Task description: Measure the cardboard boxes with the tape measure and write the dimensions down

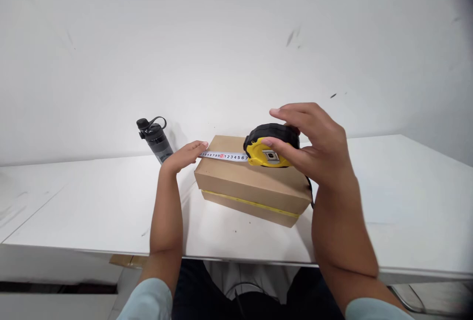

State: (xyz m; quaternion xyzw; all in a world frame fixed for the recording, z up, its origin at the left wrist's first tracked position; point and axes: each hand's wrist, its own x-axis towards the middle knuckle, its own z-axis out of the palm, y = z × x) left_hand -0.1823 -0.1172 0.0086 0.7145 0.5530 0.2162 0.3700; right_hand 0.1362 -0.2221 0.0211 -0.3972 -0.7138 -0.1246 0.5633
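A brown cardboard box (254, 184) with a yellow tape seam lies on the white table (74, 202). My right hand (314, 147) grips a yellow and black tape measure (271, 145) above the box's top. Its white blade (225, 156) runs left across the box's top to the left edge. My left hand (184, 156) pinches the blade's end at that left edge.
A black water bottle (155, 139) with a loop on its lid stands tilted against the white wall, just left of the box. The table's front edge runs below my forearms; a chair frame (410, 300) shows at the lower right.
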